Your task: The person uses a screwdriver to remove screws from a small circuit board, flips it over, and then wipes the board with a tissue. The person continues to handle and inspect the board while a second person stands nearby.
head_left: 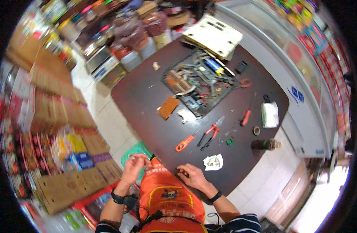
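Orange tool point(184, 143) lies beyond the half-curled, empty right hand point(193, 177); left hand point(134, 167) too blurred to tell

Orange tool point(184, 143), flat on dk table point(143, 93) nr edge, L of red/blk pliers point(213, 127)

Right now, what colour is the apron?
The apron is orange-red with yellow trim, best in head view.
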